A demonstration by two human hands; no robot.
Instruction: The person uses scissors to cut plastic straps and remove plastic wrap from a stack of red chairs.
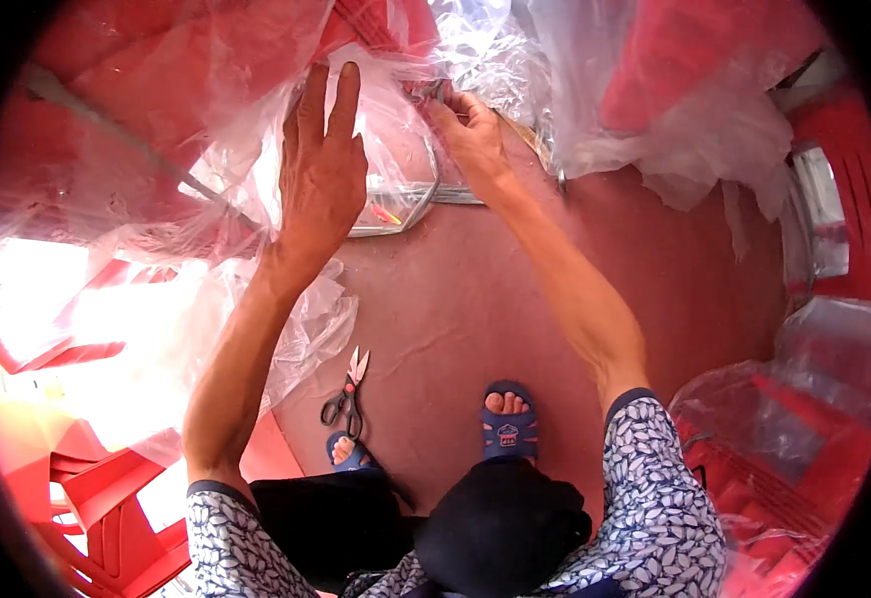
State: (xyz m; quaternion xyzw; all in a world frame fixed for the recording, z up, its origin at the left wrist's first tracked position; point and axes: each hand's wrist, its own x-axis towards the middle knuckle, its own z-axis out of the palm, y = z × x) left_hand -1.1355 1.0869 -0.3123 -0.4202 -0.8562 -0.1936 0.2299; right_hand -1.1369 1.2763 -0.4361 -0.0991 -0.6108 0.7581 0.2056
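My left hand (324,169) is stretched up at the top centre, its fingers straight and apart, against clear plastic film (380,95) that covers something red. To its right, my right hand (473,140) has its thumb and fingers closed together at the film's gathered edge. What lies between those fingertips is too small to make out. Below both hands, metal rods (400,214) show near the floor. A pair of scissors (349,397) with black handles and open blades is by my left foot, well away from either hand.
Red plastic chairs (116,508) stand at the lower left, with loose clear film (311,324) beside them. More film-covered red items (754,448) are at the right. Film hangs (675,164) at the upper right. My sandalled foot (508,419) rests on the reddish floor (455,299).
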